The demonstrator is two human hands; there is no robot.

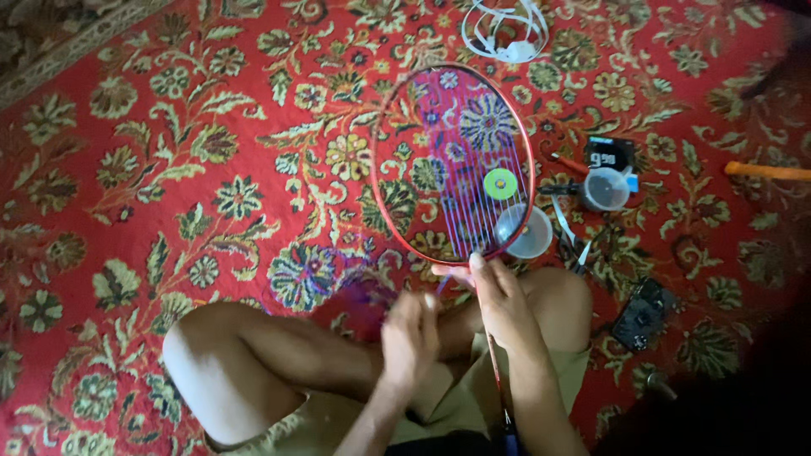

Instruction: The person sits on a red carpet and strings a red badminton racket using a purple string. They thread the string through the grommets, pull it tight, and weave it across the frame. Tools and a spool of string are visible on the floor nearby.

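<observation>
From the head camera I see a badminton racket (454, 165) lying in the middle of the frame, its head pointing up the picture and its thin shaft running down between my crossed legs. The frame is a slim red oval; only the right half carries strings, fine purple vertical lines, while the left half is bare and shows the carpet through it. My right hand (498, 304) is closed around the racket at the bottom of the oval, thumb laid along the rim. My left hand (410, 338) sits just left of it, lower centre, blurred; I think its fingers are curled on a loose purple string, but I cannot tell for sure.

The carpet (169, 169) is woven, red with cream and green flowers. Behind the strings lie a flat green disc (500, 183) and a round clear plastic lid (525, 232). To the right stands a small clear tub (606, 189), and above it a black rectangular packet (610, 153) with a pale label. A white wire hoop shape (505, 32) sits at top centre. A black boxy device (642, 314) lies at lower right, and an orange stick (767, 171) at the right edge.
</observation>
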